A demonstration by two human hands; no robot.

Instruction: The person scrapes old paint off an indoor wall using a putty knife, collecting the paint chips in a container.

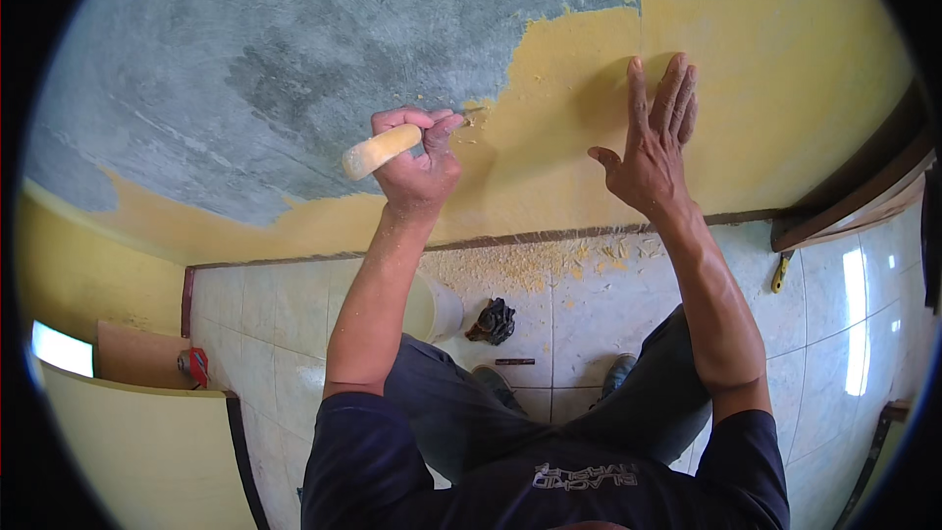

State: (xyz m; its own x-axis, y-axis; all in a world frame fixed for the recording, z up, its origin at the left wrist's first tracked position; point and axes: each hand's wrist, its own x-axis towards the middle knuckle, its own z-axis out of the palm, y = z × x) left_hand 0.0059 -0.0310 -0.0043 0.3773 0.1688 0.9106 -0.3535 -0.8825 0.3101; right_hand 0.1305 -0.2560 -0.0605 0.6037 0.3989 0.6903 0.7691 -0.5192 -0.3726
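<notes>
My left hand [427,169] is closed around the thick, pale yellow handle of a scraper [383,152]. Its thin tip meets the ragged paint edge, where small yellow flakes cling; much of the blade is hidden by my fingers. The wall has a bared grey area [353,37] at the upper left and yellow paint [574,73] to the right and below. My right hand [655,147], holding nothing, rests against the yellow paint with its thumb spread from the fingers. Dust coats my left hand and forearm.
Yellow paint chips [530,263] litter the tiled floor [589,316] along the wall's foot. Nearby are a pale bucket [436,307], a crumpled dark cloth or bag [493,322] and a short dark strip [515,362]. A yellow-handled putty knife [778,278] lies right, below dark wooden furniture [854,199].
</notes>
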